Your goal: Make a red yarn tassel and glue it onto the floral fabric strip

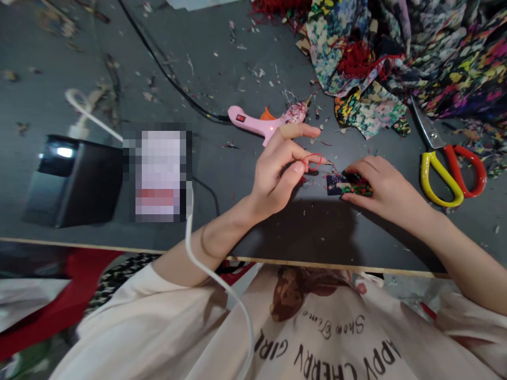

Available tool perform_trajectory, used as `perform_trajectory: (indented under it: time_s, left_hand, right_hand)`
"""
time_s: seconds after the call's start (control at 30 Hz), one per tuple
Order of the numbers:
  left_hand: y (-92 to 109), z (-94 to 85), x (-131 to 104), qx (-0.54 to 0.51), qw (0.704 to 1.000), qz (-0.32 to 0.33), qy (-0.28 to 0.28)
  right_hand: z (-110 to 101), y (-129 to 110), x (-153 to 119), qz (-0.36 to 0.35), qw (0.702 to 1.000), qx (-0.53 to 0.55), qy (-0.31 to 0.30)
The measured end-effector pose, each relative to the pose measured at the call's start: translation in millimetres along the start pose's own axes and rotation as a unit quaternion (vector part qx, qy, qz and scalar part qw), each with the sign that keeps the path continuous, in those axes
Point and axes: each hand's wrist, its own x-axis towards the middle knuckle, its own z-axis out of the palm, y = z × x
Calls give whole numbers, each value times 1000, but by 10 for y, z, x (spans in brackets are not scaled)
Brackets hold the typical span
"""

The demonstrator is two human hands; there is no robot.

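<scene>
My left hand (277, 171) hovers over the grey table, thumb and fingers closed on a thin red thread (315, 161) that makes a small loop at the fingertips. A bandage wraps its index finger. To the right, my right hand (376, 179) grips a small dark strip of floral fabric (336, 186) between thumb and fingers, flat against the table. Just beyond my left hand lies a pink glue gun (253, 121) with a lit switch, its nozzle tangled in threads. Scissors (439, 153) with one yellow and one red handle rest right of my right hand.
Floral fabric (443, 63) and red threads are heaped at the back right. A black power bank (75, 179) and a blurred-out phone (158, 174) stand at the left. A white cable (214, 274) crosses my left forearm. Scraps litter the table.
</scene>
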Motion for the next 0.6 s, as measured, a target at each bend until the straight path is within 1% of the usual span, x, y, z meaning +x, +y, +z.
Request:
perform_trajectory:
  time_s: [0.07,0.17,0.2,0.23,0.27,0.3,0.37,0.4,0.43,0.47,0.5,0.53,0.6]
  left_hand:
    - [-15,-11,-16,-10,1000,-24,-5]
    - [-23,-33,-20,-32,998,-59,7]
    - [-15,-43,-10,-42,997,-69,4]
    - [-2,-55,6,-59,995,-78,-15]
    - [14,-68,27,-79,992,-84,-51]
    - [31,-79,51,-100,985,-88,-111]
    - [55,-92,100,-117,956,-70,-260]
    - [60,-93,119,-110,942,-54,-313]
    - [59,-90,132,-102,931,-40,-349]
    - [55,-85,139,-95,924,-31,-369]
    - [48,-79,140,-91,921,-28,-377]
    - [40,-74,137,-88,921,-28,-379]
    - [28,-70,126,-85,921,-30,-378]
  right_hand:
    - [-47,-36,50,5,1000,11,3]
    - [-65,-49,90,-13,1000,18,-8]
    - [-48,-45,94,-22,999,16,-18]
    - [-23,-38,94,-30,999,13,-27]
    - [9,-28,91,-38,999,7,-31]
    - [43,-17,88,-46,998,-2,-30]
    - [108,3,84,-61,998,-28,-17]
    - [132,12,86,-69,997,-42,-8]
    - [149,19,91,-73,996,-51,3]
    - [157,26,100,-73,996,-51,13]
    - [157,34,112,-66,997,-37,22]
    - [149,44,128,-53,998,-9,31]
    - [118,70,165,-3,996,75,54]
